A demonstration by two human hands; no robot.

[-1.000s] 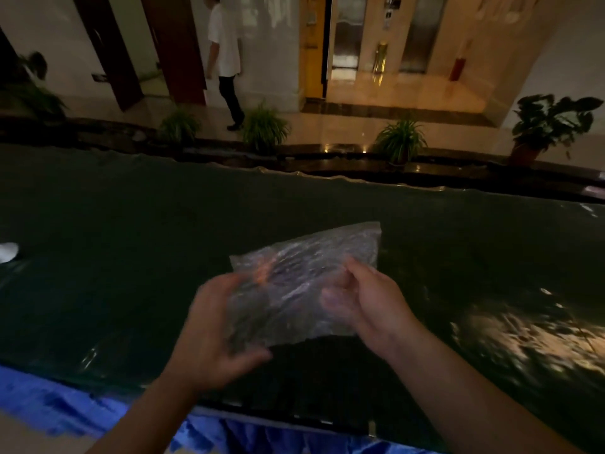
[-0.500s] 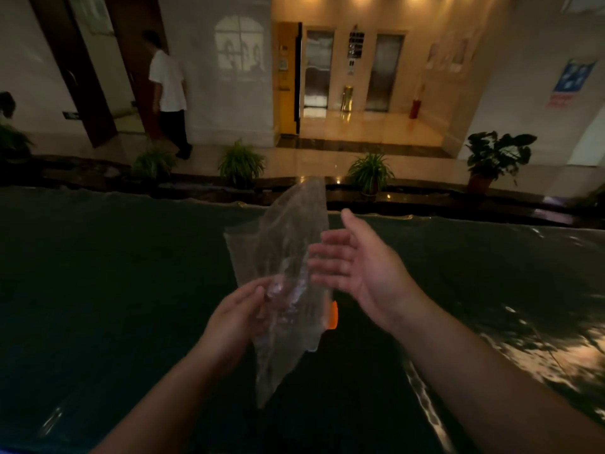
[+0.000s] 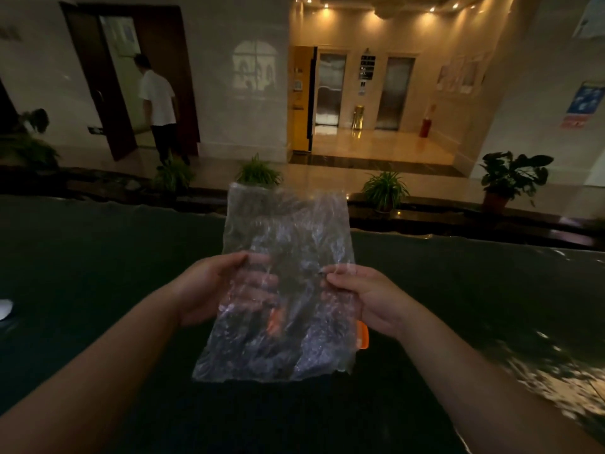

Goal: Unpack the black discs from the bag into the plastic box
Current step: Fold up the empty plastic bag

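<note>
A crinkled clear plastic bag [image 3: 288,244] is held up flat in front of me, above a dark surface [image 3: 98,273]. My left hand [image 3: 209,286] grips its left edge, with the fingers behind the film. My right hand [image 3: 363,296] pinches its right edge. An orange tab [image 3: 362,334] shows at the bag's lower right, below my right hand. Dark shapes show through the lower part of the bag, but I cannot tell whether they are discs. No plastic box is in view.
The dark surface stretches wide to both sides, with a bright reflection [image 3: 556,381] at the right. A small white object [image 3: 5,309] lies at the far left edge. Beyond are potted plants [image 3: 386,188] and a person [image 3: 157,103] walking away in a lobby.
The bag was held by my left hand alone, hanging edge-on, with my right hand open beside it. Now both hands hold it spread flat and upright. The camera has tilted up.
</note>
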